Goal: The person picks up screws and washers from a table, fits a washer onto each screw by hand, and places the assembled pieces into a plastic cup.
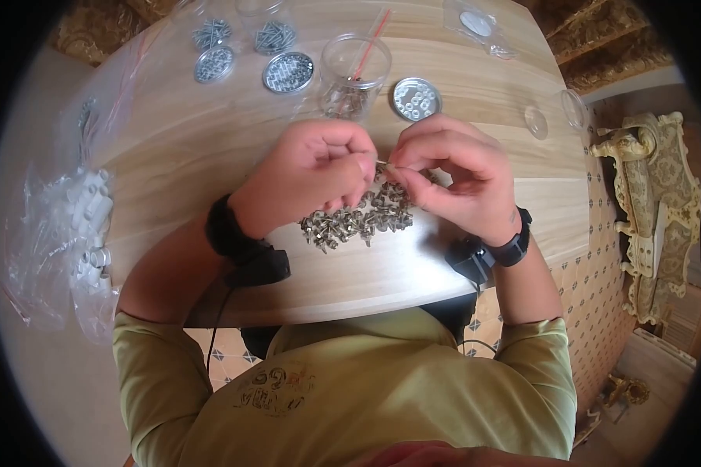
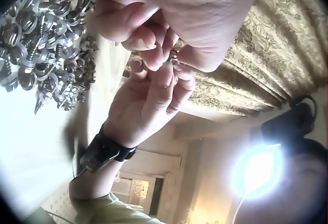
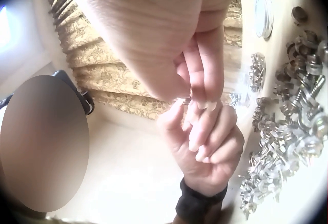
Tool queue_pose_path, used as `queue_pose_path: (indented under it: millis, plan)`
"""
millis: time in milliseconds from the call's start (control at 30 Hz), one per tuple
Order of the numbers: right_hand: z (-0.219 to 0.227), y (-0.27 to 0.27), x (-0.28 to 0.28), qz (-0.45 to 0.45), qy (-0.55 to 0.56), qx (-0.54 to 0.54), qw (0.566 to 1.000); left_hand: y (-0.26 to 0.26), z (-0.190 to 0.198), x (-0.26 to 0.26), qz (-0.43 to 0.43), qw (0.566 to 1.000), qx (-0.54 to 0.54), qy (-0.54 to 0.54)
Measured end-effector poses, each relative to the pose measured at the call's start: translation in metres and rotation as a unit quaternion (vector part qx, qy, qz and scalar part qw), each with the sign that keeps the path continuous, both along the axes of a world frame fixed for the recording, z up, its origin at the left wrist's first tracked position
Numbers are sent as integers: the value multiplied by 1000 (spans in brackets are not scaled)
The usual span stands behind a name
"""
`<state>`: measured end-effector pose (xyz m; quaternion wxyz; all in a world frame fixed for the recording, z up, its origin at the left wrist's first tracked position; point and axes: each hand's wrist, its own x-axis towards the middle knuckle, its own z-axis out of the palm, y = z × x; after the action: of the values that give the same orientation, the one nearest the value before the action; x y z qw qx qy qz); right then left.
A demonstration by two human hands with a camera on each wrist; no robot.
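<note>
Above a pile of small screws with washers (image 1: 358, 222), both hands meet at the fingertips. The left hand (image 1: 311, 171) pinches a thin screw (image 1: 382, 163) between thumb and forefinger, its other fingers curled. The right hand (image 1: 456, 175) pinches the other end of this small piece, thumb against forefinger. In the left wrist view a bit of metal (image 2: 173, 54) shows between the fingertips; most of it is hidden. The right wrist view has the left hand (image 3: 207, 142) below and the right hand (image 3: 174, 39) above, with the fingertips touching.
Behind the hands stand a clear jar (image 1: 356, 66) with a red stick, a lid of white rings (image 1: 416, 100) and lids of small metal parts (image 1: 288, 72). Bags of white plastic pieces (image 1: 92, 206) lie at the left. Clear lids (image 1: 536, 122) rest at the right.
</note>
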<state>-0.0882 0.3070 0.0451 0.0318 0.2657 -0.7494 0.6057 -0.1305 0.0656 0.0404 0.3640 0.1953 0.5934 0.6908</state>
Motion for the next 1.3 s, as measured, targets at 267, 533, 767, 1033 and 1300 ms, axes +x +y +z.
queue_pose_path:
  millis: [267, 533, 767, 1033, 1300]
  plan:
    - [-13, 31, -26, -166, 10, 30, 986, -1, 26, -10, 114, 975, -34, 190]
    - [-11, 27, -32, -98, 52, 219, 969, 7, 26, -38, 234, 877, -127, 401]
    - [-18, 19, -26, 46, -11, 231, 972, 4, 0, -10, 256, 848, -63, 459]
    - [-11, 13, -14, -9, -52, 274, 960, 5, -21, 5, 66, 933, -106, 337]
    - [-6, 13, -17, 5, -64, 285, 956, 1, -22, -5, 43, 951, -127, 278]
